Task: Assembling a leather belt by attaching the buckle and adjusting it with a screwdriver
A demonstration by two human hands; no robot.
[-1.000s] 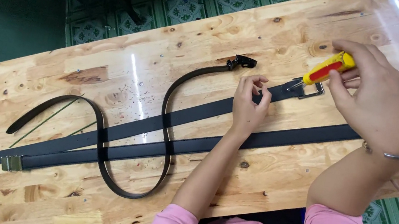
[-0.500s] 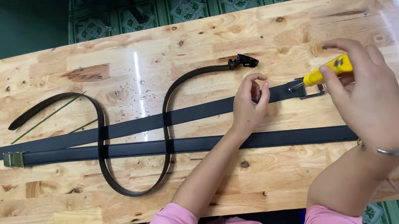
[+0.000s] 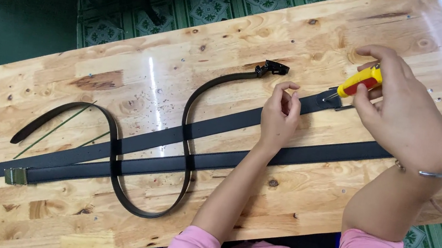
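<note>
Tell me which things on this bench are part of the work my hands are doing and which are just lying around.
In use:
- yellow-and-red screwdriver in right hand
- black belt end with clasp
- left hand pinching above that belt

Lying about:
- curled black belt
- long belt with brass buckle
- wooden bench

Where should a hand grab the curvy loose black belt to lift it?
Probably at the curved belt's clasp end, coming from the far side of the table. That end lies free on bare wood; its middle crosses the two straight belts, and the left hand sits close beside.
</note>
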